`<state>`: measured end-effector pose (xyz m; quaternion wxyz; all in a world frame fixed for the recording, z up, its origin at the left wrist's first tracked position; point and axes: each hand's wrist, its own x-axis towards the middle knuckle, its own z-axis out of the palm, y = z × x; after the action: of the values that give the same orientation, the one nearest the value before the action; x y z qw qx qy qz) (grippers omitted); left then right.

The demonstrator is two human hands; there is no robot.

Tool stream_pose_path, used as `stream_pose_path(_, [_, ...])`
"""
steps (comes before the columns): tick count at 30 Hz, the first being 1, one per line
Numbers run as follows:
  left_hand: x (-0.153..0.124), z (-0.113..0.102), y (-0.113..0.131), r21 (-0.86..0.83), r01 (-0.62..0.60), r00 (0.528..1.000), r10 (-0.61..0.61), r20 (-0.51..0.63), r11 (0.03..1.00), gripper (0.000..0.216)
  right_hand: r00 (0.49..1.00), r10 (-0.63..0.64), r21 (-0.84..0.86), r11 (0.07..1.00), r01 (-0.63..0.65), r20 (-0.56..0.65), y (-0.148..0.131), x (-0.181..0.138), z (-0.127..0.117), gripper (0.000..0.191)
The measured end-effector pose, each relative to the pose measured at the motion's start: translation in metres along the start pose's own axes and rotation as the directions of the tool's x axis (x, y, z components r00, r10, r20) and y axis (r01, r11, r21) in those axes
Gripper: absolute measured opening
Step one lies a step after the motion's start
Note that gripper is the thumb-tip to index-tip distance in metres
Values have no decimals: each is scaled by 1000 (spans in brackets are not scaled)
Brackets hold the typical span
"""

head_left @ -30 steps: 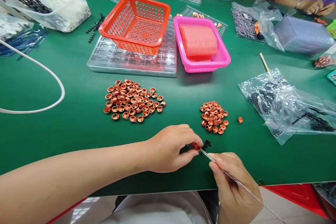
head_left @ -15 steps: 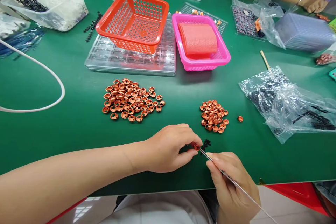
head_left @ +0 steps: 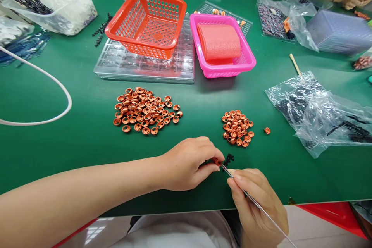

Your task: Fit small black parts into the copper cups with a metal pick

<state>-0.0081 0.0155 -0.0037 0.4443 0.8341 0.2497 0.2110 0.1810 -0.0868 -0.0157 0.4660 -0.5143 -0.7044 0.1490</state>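
Between thumb and fingertips, my left hand pinches a small copper-coloured cup-shaped ring. My right hand grips a long thin silver metal tool like a pen; its tip meets the ring. Whether the tool is a single rod or tweezers I cannot tell. Small black toothed pieces lie on the table just past the tip. Beyond my hands are a compact pile of copper rings, one stray ring to its right, and a larger pile to the left.
An orange basket rests on clear plastic trays, beside a pink basket holding pink foam. Plastic bags with black parts lie right. A white cable loops at left. Another person's hands are at far right.
Both hands stay almost in place, with the ring and the tool still held. The view shifts very slightly. At the far right, the other person's hands move a little.
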Motion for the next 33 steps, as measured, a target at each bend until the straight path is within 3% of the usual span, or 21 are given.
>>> stream_pose_path(14, [-2,0,-4,-16,-15,999,16,36,1000,13,999,35,67,997,-38,37,0,3,0,36])
stream_pose_path(33, [1,-1,-2,-37,8,999,-7,47,999,10,997,78,104,992,-76,-13,-2,1,1,34])
